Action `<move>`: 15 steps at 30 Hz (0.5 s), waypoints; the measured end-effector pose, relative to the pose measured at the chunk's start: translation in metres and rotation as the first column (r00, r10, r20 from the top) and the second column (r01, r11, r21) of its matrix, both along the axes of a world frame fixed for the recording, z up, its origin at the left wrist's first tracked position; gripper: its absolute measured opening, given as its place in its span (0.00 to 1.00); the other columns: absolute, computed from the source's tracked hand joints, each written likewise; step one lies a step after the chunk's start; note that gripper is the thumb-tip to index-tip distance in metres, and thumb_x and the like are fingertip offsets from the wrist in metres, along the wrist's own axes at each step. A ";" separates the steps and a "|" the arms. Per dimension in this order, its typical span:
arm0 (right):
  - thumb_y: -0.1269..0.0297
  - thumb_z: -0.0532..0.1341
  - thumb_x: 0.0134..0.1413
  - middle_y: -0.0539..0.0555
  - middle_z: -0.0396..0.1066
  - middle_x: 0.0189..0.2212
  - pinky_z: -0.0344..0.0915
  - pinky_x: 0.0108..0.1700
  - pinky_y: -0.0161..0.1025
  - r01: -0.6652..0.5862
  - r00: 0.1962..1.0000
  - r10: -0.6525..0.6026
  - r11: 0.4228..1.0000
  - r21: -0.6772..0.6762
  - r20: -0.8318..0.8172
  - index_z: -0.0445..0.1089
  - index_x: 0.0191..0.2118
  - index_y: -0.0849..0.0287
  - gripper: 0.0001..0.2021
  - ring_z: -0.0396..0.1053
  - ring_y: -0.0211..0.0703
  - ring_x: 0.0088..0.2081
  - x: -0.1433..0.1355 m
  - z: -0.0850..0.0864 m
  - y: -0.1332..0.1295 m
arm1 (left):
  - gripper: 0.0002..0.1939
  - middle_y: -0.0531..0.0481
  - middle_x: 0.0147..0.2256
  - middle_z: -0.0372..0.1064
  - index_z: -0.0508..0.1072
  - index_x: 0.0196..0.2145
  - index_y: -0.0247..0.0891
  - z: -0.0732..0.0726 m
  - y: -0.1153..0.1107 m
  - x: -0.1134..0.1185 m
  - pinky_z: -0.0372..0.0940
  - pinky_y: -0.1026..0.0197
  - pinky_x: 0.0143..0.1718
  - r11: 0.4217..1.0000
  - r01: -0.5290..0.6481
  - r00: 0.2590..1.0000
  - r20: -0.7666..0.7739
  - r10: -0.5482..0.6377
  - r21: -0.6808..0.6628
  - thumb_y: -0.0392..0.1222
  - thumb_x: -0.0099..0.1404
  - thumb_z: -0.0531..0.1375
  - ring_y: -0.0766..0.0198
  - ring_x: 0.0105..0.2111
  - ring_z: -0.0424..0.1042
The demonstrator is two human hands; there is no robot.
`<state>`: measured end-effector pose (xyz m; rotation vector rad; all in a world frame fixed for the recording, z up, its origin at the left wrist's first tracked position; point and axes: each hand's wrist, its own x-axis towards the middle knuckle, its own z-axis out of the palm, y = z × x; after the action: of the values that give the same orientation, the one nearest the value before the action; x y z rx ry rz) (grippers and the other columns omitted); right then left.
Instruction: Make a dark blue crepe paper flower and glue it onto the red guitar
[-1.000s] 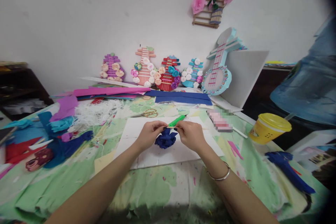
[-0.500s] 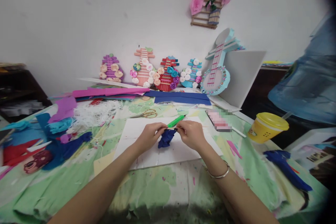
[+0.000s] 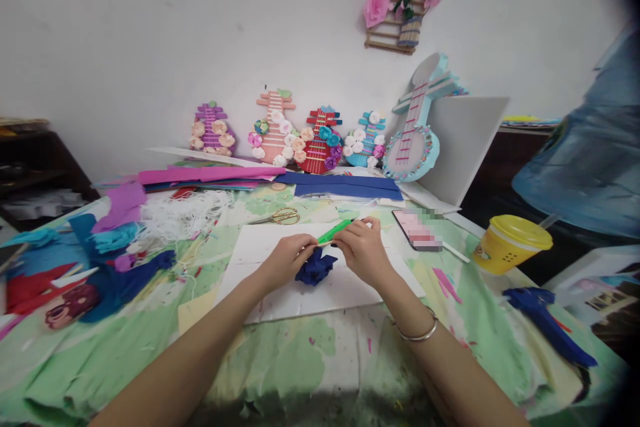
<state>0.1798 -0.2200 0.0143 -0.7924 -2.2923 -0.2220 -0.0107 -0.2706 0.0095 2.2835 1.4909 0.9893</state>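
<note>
Over the white board [image 3: 280, 300], my left hand [image 3: 287, 260] pinches the top of a dark blue crinkled paper flower [image 3: 315, 268]. Its petals hang below my fingertips. My right hand [image 3: 363, 250] is closed just to the right of the flower, its fingertips on a thin pale strand [image 3: 327, 243] that runs between the two hands. What kind of strand it is I cannot make out. Directly behind my fingers lies a bright green pen-like tool [image 3: 334, 231], partly covered by my right hand. Gold-handled scissors [image 3: 283, 216] rest past the board's far edge.
White string [image 3: 183, 213] and coloured paper scraps [image 3: 117, 237] spread at left. Blue paper strips [image 3: 345, 187] lie at the back, before decorated lute shapes [image 3: 317, 140]. At right are a phone [image 3: 413, 230], a yellow lidded cup [image 3: 513, 243] and a blue glue gun [image 3: 550, 323].
My right hand has shifted its grip, and its fingers are raised more. The blue flower has turned and moved slightly left; the pale strand now shows between my hands.
</note>
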 end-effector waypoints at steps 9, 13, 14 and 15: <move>0.68 0.55 0.59 0.52 0.72 0.26 0.44 0.40 0.42 0.043 0.999 -0.043 0.999 -0.008 -0.028 0.71 0.30 0.58 0.09 0.61 0.40 0.33 -0.005 -0.006 -0.003 | 0.12 0.48 0.32 0.75 0.75 0.34 0.37 0.001 0.001 -0.004 0.62 0.63 0.34 0.994 0.043 0.998 -0.060 -0.037 0.096 0.38 0.64 0.51 0.63 0.31 0.71; 0.70 0.55 0.58 0.51 0.72 0.26 0.44 0.39 0.42 0.051 0.997 -0.053 0.998 -0.034 -0.047 0.71 0.30 0.59 0.09 0.62 0.39 0.34 -0.008 -0.010 -0.004 | 0.11 0.47 0.31 0.75 0.75 0.35 0.37 -0.001 0.002 -0.008 0.61 0.61 0.34 0.983 0.031 0.983 -0.184 0.003 0.181 0.38 0.65 0.52 0.62 0.31 0.70; 0.70 0.56 0.58 0.51 0.72 0.26 0.45 0.39 0.41 0.052 0.997 -0.054 0.998 -0.040 -0.048 0.71 0.30 0.59 0.09 0.62 0.39 0.34 -0.008 -0.010 -0.004 | 0.12 0.47 0.30 0.75 0.75 0.35 0.37 -0.002 0.002 -0.009 0.60 0.61 0.35 0.980 0.034 0.976 -0.220 0.010 0.196 0.38 0.65 0.52 0.61 0.31 0.70; 0.70 0.56 0.58 0.51 0.72 0.26 0.45 0.39 0.41 0.052 0.997 -0.054 0.998 -0.044 -0.047 0.71 0.30 0.58 0.08 0.62 0.39 0.34 -0.009 -0.011 -0.005 | 0.12 0.47 0.30 0.75 0.75 0.35 0.37 -0.002 0.002 -0.010 0.60 0.61 0.35 0.976 0.041 0.965 -0.262 0.016 0.213 0.38 0.66 0.51 0.61 0.31 0.70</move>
<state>0.1708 -0.2245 0.0032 -0.8721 -2.2393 -0.1769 -0.0204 -0.2686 0.0071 2.6651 1.5289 0.9148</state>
